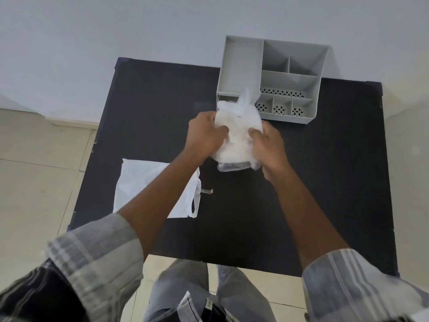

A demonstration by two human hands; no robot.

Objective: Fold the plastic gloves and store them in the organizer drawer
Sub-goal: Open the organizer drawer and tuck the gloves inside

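Just in front of the grey organizer (274, 73), over the black table (301, 194), a bundle of plastic gloves (238, 133) is held between both hands; the left hand (204, 135) grips its left side with curled fingers and thumb; the right hand (267, 145) pinches its right side; nearer the person than the organizer, a white plastic bag (144, 182) lies flat on the table.

The person wears a grey-and-white plaid shirt, its left sleeve (97, 254) and right sleeve (348, 282) rolled up near the elbows, forearms bare, and faded light-blue jeans (185, 289) below.
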